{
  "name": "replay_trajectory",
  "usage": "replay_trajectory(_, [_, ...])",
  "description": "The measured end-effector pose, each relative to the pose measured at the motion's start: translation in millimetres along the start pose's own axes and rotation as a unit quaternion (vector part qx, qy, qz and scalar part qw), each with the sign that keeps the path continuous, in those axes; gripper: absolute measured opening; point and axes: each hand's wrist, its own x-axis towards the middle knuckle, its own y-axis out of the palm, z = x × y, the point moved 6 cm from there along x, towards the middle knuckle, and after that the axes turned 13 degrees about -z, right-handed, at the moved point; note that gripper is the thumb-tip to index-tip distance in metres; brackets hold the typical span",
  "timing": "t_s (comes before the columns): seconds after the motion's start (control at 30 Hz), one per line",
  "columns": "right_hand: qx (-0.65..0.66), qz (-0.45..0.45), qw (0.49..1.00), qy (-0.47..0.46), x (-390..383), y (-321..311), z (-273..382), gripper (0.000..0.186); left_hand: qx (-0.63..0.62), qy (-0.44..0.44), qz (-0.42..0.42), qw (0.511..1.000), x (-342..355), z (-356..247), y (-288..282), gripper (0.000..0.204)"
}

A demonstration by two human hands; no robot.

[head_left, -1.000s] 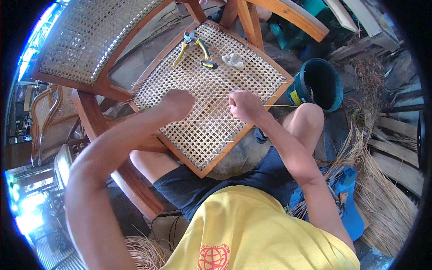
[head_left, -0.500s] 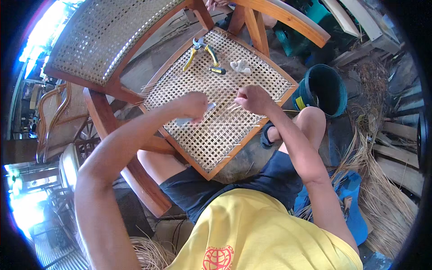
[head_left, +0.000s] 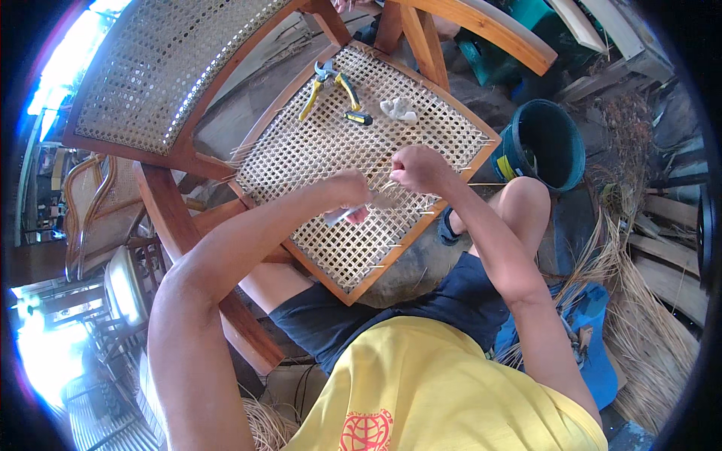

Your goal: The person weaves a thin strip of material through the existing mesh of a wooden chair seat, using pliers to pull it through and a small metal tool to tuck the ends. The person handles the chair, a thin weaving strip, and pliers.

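A woven cane seat (head_left: 301,169) in a wooden frame lies before me, with loose strand ends poking up. My left hand (head_left: 352,194) is closed over its middle around a slim, pale, flat tool (head_left: 335,216). A greyish, blade-like end points from that fist toward the other hand; the exact kind is unclear. Close by on the right, my right hand (head_left: 421,168) is closed, pinching cane strands (head_left: 388,185) at the weave. Further up the seat rest yellow-and-black cutting pliers (head_left: 322,83), a short black-and-yellow tool (head_left: 359,118) and a crumpled whitish lump (head_left: 398,110).
The chair's cane back (head_left: 165,68) rises at the upper left, its wooden armrest (head_left: 489,30) at the top. A dark green bucket (head_left: 553,146) stands to the right. Loose cane bundles (head_left: 639,331) lie at the lower right. Another person's hand shows at the top edge.
My left hand has moved right with the pale tool, closer to my right hand. My right hand stays nearly in place at the strands. The view has shifted slightly.
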Motion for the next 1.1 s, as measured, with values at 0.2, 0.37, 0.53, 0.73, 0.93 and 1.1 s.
replay_trajectory(0.2, [-0.079,0.051,0.995,0.025,-5.9,24.2,19.4,0.016,-0.154,-0.010,0.013,0.988,15.6,22.0,0.2,0.049])
replay_trajectory(0.37, [-0.116,-0.022,0.991,-0.057,-21.4,20.7,39.7,0.009,-0.043,0.013,-0.066,0.997,11.3,17.0,1.3,0.057])
replay_trajectory(0.53, [-0.086,-0.018,0.995,-0.047,-26.8,17.9,41.1,0.005,0.360,0.191,-0.164,0.898,-16.7,26.7,-62.7,0.041])
replay_trajectory(0.73, [-0.010,-0.160,0.984,-0.078,-48.0,-50.3,-1.9,0.013,0.516,0.089,-0.257,0.812,-60.8,64.1,-191.5,0.036])
replay_trajectory(0.93, [-0.030,-0.102,0.994,-0.009,-66.3,-53.3,-15.7,0.027,0.338,0.260,-0.228,0.875,-13.9,39.9,-135.3,0.043])
replay_trajectory(1.1, [-0.151,-0.170,0.973,-0.042,-83.9,-48.9,-26.1,0.019,0.349,0.235,-0.103,0.901,6.3,-3.3,-47.7,0.036])
